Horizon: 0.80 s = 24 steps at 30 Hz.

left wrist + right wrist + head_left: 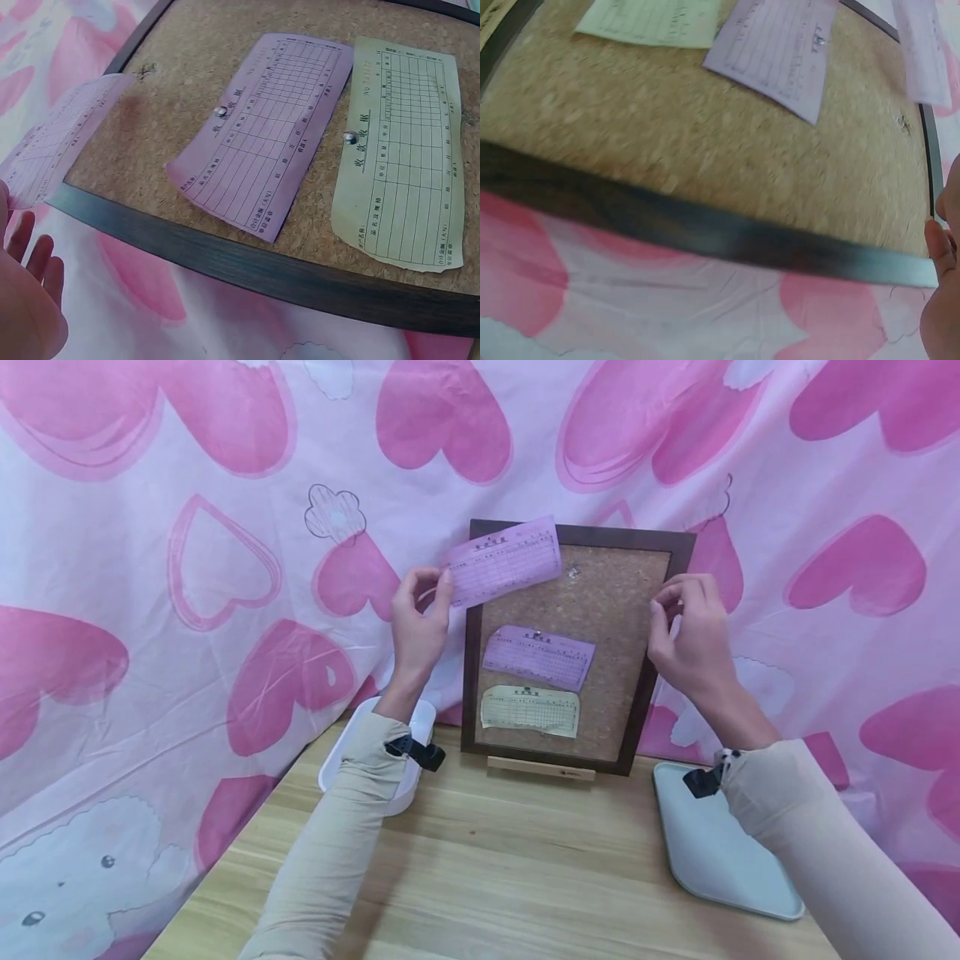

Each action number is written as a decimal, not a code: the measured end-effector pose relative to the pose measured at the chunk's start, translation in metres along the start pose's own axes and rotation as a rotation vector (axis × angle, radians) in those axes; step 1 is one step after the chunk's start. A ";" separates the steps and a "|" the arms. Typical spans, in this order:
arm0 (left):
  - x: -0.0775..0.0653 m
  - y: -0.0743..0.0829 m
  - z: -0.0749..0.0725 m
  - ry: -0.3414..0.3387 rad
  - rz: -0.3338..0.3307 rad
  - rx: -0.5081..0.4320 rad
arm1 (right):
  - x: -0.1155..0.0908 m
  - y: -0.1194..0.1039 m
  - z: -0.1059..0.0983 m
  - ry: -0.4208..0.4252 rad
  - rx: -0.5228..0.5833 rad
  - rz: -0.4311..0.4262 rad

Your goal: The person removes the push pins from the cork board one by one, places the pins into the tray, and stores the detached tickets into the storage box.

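Note:
My left hand (pixel 422 620) pinches the left end of a pink-purple receipt slip (pixel 504 562), tilted in front of the corkboard's (pixel 615 635) upper left corner. A second purple receipt (pixel 262 135) hangs on the cork, held by a round silver pushpin (pixel 220 112). Below it in the head view, a pale green receipt (pixel 529 712) is pinned likewise. By the board's right edge is my right hand (pixel 693 635), its fingers bent and thumb close to the fingertips; whether something small is between them is hidden. A small silvery cluster (pixel 574 572) shows on the upper cork.
The dark-framed board stands on a wooden ledge (pixel 540 768) at the back of the wooden table (pixel 480 877). A white container (pixel 427 727) sits behind my left forearm. Under my right forearm lies a pale grey-green tray (pixel 720 860). A heart-patterned pink cloth (pixel 225 693) hangs behind.

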<state>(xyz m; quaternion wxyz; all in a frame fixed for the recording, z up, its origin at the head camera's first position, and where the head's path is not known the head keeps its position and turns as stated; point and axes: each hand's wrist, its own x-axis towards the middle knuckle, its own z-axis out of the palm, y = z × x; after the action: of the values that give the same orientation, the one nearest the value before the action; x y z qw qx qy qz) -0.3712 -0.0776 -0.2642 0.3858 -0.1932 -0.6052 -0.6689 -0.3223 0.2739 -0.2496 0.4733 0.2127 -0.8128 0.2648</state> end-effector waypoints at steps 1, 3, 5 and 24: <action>-0.001 0.001 -0.002 -0.002 -0.002 -0.003 | -0.003 0.002 -0.002 0.005 -0.004 0.001; -0.005 0.003 -0.007 -0.009 -0.003 -0.007 | -0.009 0.005 -0.006 0.017 -0.005 0.002; -0.008 0.004 -0.012 -0.021 -0.004 -0.021 | -0.016 0.009 -0.011 0.036 -0.005 -0.010; -0.043 -0.009 -0.063 -0.047 -0.033 -0.044 | -0.087 0.049 -0.030 0.031 -0.093 0.035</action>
<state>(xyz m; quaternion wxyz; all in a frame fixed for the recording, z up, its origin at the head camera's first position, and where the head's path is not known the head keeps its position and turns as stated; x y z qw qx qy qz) -0.3383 -0.1261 -0.3133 0.3560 -0.2074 -0.6026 -0.6835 -0.2911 0.3388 -0.3251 0.4905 0.1722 -0.8204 0.2381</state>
